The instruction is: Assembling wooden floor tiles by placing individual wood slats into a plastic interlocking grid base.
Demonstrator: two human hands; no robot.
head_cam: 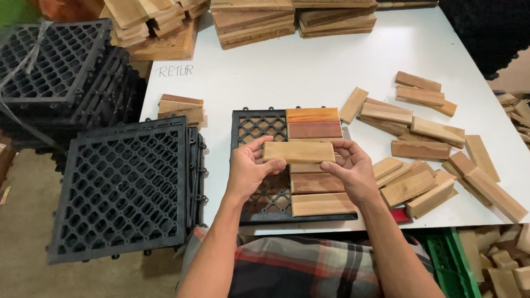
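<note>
1. A pale wooden slat (298, 152) is held level between both hands, just above the middle of a black plastic grid tile (259, 129) on the white worktop (309, 66).
2. The left hand (249, 170) pinches its left end; the right hand (349, 168) cups its right end, fingers closed on the wood.
3. Fitted slats (312, 122) of orange, reddish and tan wood already fill the tile's right half; judging by this, the step in hand is seating another, which calls for lining it up square with the open lattice.
4. At three o'clock lie loose slats (430, 149), smooth rectangular blocks.
5. At nine o'clock stands a stack of grid tiles (124, 187), diamond-patterned.
</note>
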